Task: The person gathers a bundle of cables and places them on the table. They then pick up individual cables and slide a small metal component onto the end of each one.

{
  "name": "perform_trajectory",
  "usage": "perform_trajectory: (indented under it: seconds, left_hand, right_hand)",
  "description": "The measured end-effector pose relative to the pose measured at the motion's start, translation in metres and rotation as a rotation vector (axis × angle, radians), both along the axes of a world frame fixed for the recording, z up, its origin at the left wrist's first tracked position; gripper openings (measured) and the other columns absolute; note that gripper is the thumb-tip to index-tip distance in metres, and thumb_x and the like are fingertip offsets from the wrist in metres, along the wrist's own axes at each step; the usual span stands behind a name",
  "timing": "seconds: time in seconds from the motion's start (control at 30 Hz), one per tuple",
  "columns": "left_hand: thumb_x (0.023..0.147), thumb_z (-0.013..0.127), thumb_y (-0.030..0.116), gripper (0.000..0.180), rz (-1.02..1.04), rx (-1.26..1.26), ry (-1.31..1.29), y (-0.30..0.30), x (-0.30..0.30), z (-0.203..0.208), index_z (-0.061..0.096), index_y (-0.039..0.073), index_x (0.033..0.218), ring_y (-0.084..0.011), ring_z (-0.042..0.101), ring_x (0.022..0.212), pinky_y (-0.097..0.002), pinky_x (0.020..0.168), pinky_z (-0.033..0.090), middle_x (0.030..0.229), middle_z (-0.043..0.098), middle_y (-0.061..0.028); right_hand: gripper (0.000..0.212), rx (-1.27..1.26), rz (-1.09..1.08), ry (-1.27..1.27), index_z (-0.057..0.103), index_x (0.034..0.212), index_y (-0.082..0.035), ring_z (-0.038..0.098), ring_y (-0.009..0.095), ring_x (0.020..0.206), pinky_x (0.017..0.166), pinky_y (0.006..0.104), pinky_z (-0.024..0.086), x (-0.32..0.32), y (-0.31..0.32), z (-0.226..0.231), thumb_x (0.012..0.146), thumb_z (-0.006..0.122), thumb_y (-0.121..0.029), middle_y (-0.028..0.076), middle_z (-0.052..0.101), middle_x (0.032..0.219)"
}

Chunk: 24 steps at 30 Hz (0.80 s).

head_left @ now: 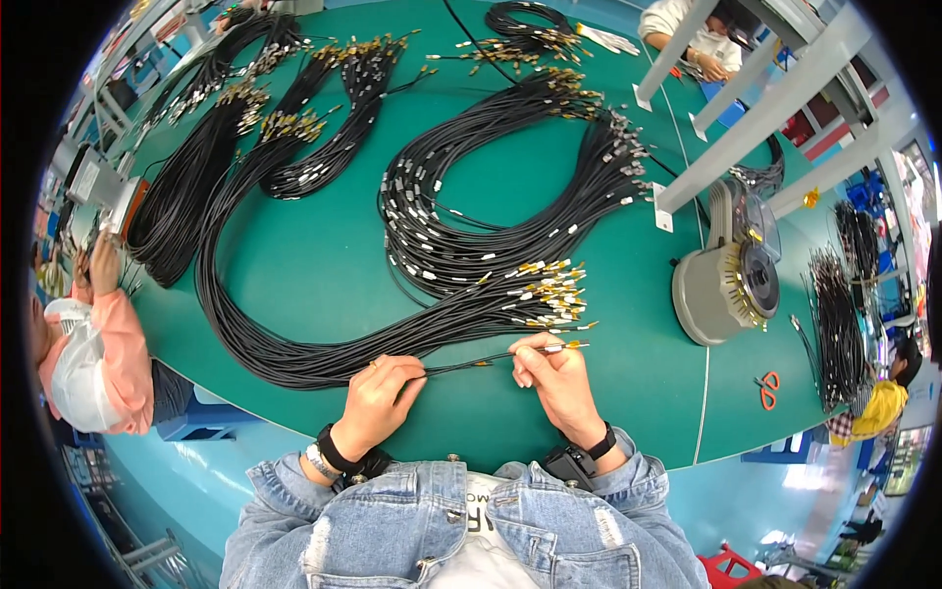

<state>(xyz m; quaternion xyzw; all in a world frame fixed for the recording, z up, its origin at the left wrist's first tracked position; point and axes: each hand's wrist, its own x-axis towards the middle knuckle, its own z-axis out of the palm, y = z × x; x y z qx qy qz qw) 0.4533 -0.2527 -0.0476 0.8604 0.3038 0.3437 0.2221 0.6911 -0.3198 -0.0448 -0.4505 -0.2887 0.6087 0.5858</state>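
A thin black cable (451, 369) is pinched near its yellow-and-white tip (567, 346) by the right hand (554, 381) and farther back by the left hand (381, 398), just on the near side of a long cable bundle (324, 355). If it is tugged, neighbouring strands could be dragged askew, since they are loosely gathered; the tip could be bent by too hard a squeeze.

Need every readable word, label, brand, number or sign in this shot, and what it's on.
White shirt: large dark letters, partly covered by the denim jacket; wording withheld.
White sleeves on the cables: too small to tell if printed.
White card at the metal post: any marks too small to read.
Grey machine: nothing legible.
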Motion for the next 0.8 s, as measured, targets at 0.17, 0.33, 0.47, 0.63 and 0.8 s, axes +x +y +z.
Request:
perform_trajectory:
  seconds: [0.17, 0.33, 0.47, 0.63, 0.8]
  left_hand:
    - [0.080, 0.068, 0.002, 0.014, -0.185, -0.603, 0.022, -0.007, 0.036, 0.020, 0.065, 0.000, 0.092, -0.0178, 0.063, 0.068, -0.0277, 0.057, 0.048, 0.081, 0.066, -0.0088]
    - [0.084, 0.065, 0.003, 0.013, -0.186, -0.579, 0.091, -0.005, 0.052, 0.001, 0.067, 0.000, 0.096, -0.0151, 0.062, 0.060, -0.0264, 0.052, 0.047, 0.074, 0.066, -0.0091]
    - [0.083, 0.066, 0.005, 0.010, -0.149, -0.616, -0.002, -0.013, 0.047, -0.006, 0.067, 0.000, 0.092, -0.0223, 0.061, 0.054, -0.0317, 0.050, 0.047, 0.066, 0.064, -0.0097]
    - [0.084, 0.066, 0.005, 0.008, -0.078, -0.430, -0.041, -0.016, 0.041, -0.009, 0.067, -0.001, 0.090, -0.0176, 0.062, 0.055, -0.0282, 0.049, 0.046, 0.068, 0.065, -0.0101]
    - [0.086, 0.062, 0.004, 0.009, -0.131, -0.654, 0.028, -0.014, 0.036, 0.002, 0.068, -0.001, 0.091, -0.0124, 0.060, 0.055, -0.0245, 0.049, 0.045, 0.067, 0.066, -0.0084]
  right_hand:
    - [0.015, 0.012, 0.056, -0.064, 0.061, 0.101, 0.004, 0.050, 0.012, 0.068, 0.063, 0.0250, 0.042, -0.001, -0.008, -0.001, 0.093, 0.057, -0.008, 0.004, 0.055, 0.076]
    - [0.014, 0.031, -0.025, -0.054, 0.062, 0.100, 0.004, 0.053, 0.013, 0.067, 0.063, 0.0256, 0.044, 0.000, -0.016, 0.001, 0.093, 0.058, -0.007, 0.006, 0.058, 0.075]
    - [0.014, -0.001, -0.131, 0.005, 0.062, 0.101, 0.004, 0.055, 0.012, 0.068, 0.064, 0.0245, 0.046, 0.004, -0.023, -0.002, 0.092, 0.058, -0.007, 0.006, 0.061, 0.078]
    - [0.014, 0.006, -0.081, -0.030, 0.063, 0.101, 0.004, 0.055, 0.011, 0.068, 0.065, 0.0242, 0.046, 0.001, -0.023, -0.001, 0.092, 0.059, -0.007, 0.007, 0.062, 0.079]
    - [0.015, -0.005, -0.031, 0.012, 0.063, 0.102, 0.004, 0.054, 0.013, 0.068, 0.065, 0.0252, 0.046, 0.001, -0.024, -0.004, 0.092, 0.059, -0.007, 0.007, 0.061, 0.079]
